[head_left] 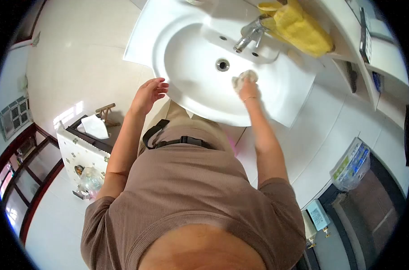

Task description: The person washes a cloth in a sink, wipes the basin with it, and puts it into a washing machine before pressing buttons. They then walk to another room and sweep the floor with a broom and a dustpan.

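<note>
My right hand [248, 90] is closed around a bunched, off-white cloth [245, 77] and presses it against the inner right side of the white washbasin [177, 38]. To the left, just outside the basin's rim, my left hand [151, 93] hangs with its fingers loosely apart and nothing in it. The round metal drain [222, 65] lies in the bowl, left of the cloth. Above the bowl, a chrome faucet [248, 38] juts out from the back ledge; no water stream shows.
Yellow cloth or gloves [299, 29] lie behind the faucet. White shelves [384, 60] rise at the right. On the left stands a patterned cabinet [76, 150] with a white cloth [95, 126] on top. A plastic package [350, 166] sits at the lower right.
</note>
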`<action>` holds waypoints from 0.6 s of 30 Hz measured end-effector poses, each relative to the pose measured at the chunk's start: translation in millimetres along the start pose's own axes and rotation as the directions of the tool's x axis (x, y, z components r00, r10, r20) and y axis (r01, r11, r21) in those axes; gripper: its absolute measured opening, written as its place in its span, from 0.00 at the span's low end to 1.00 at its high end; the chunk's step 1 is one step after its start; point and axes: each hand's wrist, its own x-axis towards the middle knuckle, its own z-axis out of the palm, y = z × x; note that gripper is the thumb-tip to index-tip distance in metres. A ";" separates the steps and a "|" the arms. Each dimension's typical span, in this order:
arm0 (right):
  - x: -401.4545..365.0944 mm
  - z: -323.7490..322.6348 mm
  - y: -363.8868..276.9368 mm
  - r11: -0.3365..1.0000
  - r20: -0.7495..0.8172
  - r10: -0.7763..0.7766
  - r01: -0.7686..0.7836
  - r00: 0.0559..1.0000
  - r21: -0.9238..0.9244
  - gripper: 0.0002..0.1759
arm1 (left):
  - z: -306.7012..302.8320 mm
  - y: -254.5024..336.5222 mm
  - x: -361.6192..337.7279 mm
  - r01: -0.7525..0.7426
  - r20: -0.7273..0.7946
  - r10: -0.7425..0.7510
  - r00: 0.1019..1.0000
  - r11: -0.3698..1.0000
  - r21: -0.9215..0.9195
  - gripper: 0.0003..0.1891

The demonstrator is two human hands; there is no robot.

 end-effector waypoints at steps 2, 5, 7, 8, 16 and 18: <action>3.5 51.9 -24.7 0.988 0.008 -0.097 0.096 0.995 0.120 0.27 | -17.5 -6.6 2.1 0.005 0.003 -0.005 1.000 0.999 -0.047 0.18; -2.8 45.5 -94.4 0.884 0.063 -0.188 0.140 0.980 0.447 0.25 | -22.8 2.4 -5.5 0.003 -0.021 -0.005 1.000 0.996 -0.089 0.18; 3.9 19.9 -139.7 0.770 0.043 -0.244 0.166 0.969 0.617 0.22 | -29.4 5.1 -1.6 0.004 0.000 -0.004 1.000 0.994 -0.110 0.18; 8.1 9.4 -157.0 0.747 -0.055 -0.219 0.204 0.974 0.633 0.21 | -29.7 10.3 -0.5 0.015 -0.002 -0.015 1.000 0.994 -0.112 0.18; 28.0 -91.4 -225.2 0.063 -0.435 0.250 0.433 0.865 0.899 0.25 | -32.7 46.0 12.2 -0.028 0.044 0.033 0.998 0.992 -0.122 0.18; 43.5 -117.2 -222.5 -0.080 -0.496 0.435 0.581 0.751 0.810 0.27 | -39.3 50.4 15.4 -0.038 0.049 0.045 0.998 0.990 -0.138 0.18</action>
